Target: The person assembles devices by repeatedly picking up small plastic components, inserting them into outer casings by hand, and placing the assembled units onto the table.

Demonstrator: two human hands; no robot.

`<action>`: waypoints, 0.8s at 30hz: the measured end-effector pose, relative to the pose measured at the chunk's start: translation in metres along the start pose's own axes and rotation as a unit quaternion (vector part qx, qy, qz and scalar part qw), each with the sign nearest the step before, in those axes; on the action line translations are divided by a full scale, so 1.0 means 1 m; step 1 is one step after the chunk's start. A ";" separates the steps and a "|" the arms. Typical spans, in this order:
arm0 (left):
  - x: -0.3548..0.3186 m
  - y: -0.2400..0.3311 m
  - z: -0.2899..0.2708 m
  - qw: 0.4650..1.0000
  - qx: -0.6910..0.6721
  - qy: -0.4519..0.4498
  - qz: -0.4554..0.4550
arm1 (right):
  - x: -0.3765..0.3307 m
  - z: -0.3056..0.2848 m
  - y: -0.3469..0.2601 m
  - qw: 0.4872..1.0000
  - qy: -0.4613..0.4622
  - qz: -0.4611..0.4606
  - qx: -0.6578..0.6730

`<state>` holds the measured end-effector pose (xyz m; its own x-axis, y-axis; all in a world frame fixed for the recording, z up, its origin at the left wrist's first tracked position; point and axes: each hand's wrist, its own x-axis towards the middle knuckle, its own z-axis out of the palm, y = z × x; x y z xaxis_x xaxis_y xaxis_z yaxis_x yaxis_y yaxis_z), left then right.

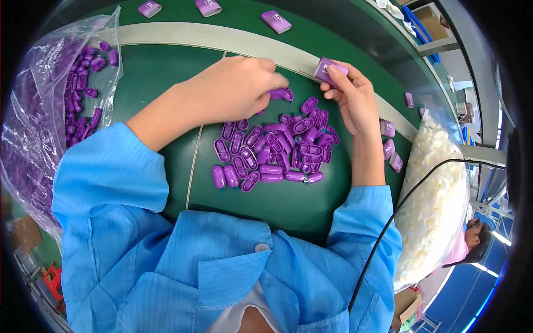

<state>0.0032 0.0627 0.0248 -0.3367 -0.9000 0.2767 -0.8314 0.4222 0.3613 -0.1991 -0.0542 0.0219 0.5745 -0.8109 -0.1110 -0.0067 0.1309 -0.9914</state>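
Observation:
My right hand point(351, 91) grips a light purple, flat-sided case point(327, 72) with white print, between thumb and fingers, above the pale strip. Slightly blurred, my left hand point(244, 84) is bent with its fingers closed at a dark purple oval cap point(282, 94), which it seems to pinch. Below both hands lies a loose pile of purple oval caps point(277, 141) on the green tabletop point(161, 83). Some show hollow insides, others smooth outer faces.
At the left stands a clear plastic bag point(33, 116) full of purple parts. A bag of cream-white pieces point(433, 205) is at the right, crossed by a black cable point(411, 194). Several light purple cases point(276, 21) lie beyond the pale strip point(183, 34). A person point(466, 244) is at far right.

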 end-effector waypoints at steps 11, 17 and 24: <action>0.036 -0.016 0.033 0.863 -0.471 0.106 -0.148 | -0.004 0.017 0.010 1.000 0.000 -0.010 -0.027; 0.030 -0.017 0.025 0.853 -0.488 0.091 -0.158 | -0.010 0.021 0.007 0.999 -0.023 -0.018 -0.019; 0.026 -0.012 0.023 0.846 -0.500 0.098 -0.157 | -0.013 0.023 0.004 0.998 -0.031 -0.046 -0.018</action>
<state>-0.0058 0.0315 0.0072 -0.0064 -0.9910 0.1338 -0.0432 0.1340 0.9900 -0.1884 -0.0298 0.0206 0.6232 -0.7819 -0.0155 0.0199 0.0357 -0.9992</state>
